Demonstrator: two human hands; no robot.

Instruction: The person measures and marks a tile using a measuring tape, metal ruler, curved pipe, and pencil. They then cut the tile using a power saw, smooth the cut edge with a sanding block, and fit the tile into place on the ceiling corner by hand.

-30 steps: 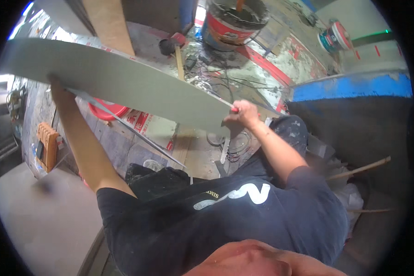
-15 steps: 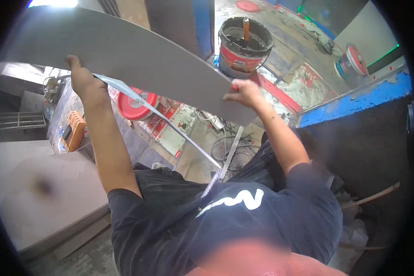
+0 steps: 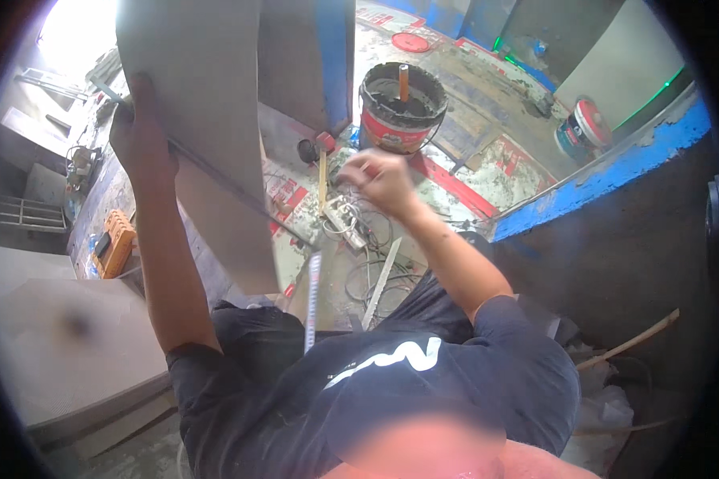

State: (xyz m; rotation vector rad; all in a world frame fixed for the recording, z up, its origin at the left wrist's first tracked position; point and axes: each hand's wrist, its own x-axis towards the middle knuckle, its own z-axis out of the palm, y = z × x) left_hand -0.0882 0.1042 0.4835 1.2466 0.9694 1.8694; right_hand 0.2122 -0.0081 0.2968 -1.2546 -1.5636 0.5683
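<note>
A large thin grey tile [image 3: 208,104] stands nearly upright at the upper left, with its lower corner hanging above the floor. My left hand [image 3: 140,140] grips its left edge with the arm raised. My right hand [image 3: 379,180] is off the tile, to the right of it and above a white power strip [image 3: 345,222] with tangled cables. That hand is blurred, so its fingers are unclear. A long ruler [image 3: 312,302] lies on the floor below the tile, near my dark shirt.
A black bucket with a red band [image 3: 399,108] holds a stick, straight ahead. A small paint can [image 3: 583,132] sits by a blue-edged ledge [image 3: 607,184] on the right. An orange tool [image 3: 116,243] and a grey slab [image 3: 72,343] lie at the left.
The tile has swung from lying flat across both hands to nearly upright on the left. My right hand has let go of its edge and moved away to the right.
</note>
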